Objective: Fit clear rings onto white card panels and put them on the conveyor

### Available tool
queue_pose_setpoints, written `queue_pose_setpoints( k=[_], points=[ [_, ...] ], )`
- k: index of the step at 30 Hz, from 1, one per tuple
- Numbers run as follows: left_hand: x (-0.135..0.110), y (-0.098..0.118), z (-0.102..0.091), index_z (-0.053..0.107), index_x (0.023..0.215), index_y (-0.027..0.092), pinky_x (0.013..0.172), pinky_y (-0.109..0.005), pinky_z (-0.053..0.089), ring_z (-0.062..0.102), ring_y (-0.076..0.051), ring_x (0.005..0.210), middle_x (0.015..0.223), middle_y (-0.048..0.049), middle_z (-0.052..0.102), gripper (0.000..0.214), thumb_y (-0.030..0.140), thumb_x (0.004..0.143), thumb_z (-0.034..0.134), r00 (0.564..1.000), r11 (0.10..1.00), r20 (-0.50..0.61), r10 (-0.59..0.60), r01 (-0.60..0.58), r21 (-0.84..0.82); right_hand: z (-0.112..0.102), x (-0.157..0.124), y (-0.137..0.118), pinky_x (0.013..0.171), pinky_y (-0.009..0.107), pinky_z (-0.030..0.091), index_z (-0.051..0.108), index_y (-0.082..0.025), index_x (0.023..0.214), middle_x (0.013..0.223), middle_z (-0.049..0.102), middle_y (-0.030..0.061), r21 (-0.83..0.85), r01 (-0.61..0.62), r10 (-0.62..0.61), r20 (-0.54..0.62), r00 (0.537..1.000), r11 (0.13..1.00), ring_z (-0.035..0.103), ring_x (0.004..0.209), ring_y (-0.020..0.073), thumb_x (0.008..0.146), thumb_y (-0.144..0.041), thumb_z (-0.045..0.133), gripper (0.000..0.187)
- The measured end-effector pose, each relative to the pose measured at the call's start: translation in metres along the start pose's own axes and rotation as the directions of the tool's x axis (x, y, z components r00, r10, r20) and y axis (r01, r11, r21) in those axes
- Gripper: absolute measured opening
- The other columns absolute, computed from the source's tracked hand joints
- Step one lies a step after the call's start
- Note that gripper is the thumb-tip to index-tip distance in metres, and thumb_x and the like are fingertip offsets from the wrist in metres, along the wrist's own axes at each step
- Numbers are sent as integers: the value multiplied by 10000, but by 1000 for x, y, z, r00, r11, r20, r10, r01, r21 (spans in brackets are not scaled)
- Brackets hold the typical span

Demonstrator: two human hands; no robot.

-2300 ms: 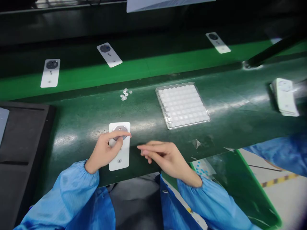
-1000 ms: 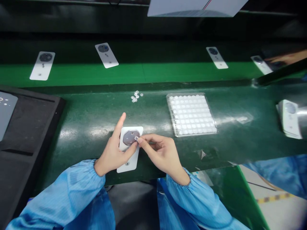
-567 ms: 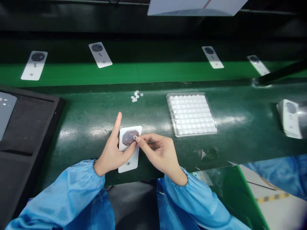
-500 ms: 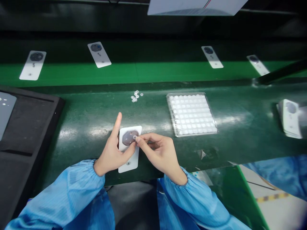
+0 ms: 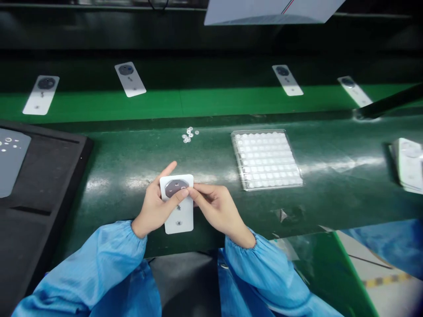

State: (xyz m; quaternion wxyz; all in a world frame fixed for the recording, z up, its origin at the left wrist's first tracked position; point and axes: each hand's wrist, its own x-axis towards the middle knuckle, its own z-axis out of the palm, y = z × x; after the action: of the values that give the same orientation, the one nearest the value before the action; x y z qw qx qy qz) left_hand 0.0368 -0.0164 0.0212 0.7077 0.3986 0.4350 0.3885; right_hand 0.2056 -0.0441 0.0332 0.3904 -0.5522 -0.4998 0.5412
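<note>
A white phone back panel (image 5: 184, 220) with a dark rounded camera area (image 5: 172, 188) near its top is held over the near part of the bench. My left hand (image 5: 154, 204) grips it from the left, thumb lying across the front by the camera area, other fingers mostly behind. At the right edge, my right hand (image 5: 216, 204) pinches the panel, its thumb tip meeting the left thumb beside the camera area. Any small piece under the thumbs is hidden. Beyond the panel lie several small clear rings (image 5: 187, 137).
A clear tray (image 5: 244, 187) with rows of white round parts is right of my hands. More phone panels (image 5: 130, 83) lie on the green belt (image 5: 158, 108) behind. A panel stack (image 5: 410, 165) is far right; a black tray (image 5: 42, 176) is left. A blue sleeve (image 5: 390, 240) shows at lower right.
The panel has been lifted and turned more upright. My left index finger has come in behind it, and my right fingers have closed on its edge; the small clear piece no longer shows.
</note>
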Motion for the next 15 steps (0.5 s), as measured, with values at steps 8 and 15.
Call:
queue_pose_setpoints(
  k=[8, 15],
  points=[
    [3, 1, -2, 652, 1252, 140, 645, -274, 573, 733, -206, 741, 889, -69, 762, 627, 367, 723, 899, 990, 966, -42, -133, 120, -231, 1, -17, 15, 765, 376, 644, 637, -213, 1378, 998, 763, 69, 101, -88, 68, 193, 979, 991, 734, 888, 239, 999, -578, 553, 533],
    [97, 56, -25, 524, 1454, 142, 827, -294, 564, 717, -180, 868, 1016, -78, 763, 843, 181, 701, 901, 954, 970, -233, 187, -216, -107, -16, 82, -25, 434, 239, 506, 671, -148, 1111, 677, 703, 36, -31, 133, -136, -102, 985, 991, 627, 506, 151, 850, -673, 699, 587]
  ],
)
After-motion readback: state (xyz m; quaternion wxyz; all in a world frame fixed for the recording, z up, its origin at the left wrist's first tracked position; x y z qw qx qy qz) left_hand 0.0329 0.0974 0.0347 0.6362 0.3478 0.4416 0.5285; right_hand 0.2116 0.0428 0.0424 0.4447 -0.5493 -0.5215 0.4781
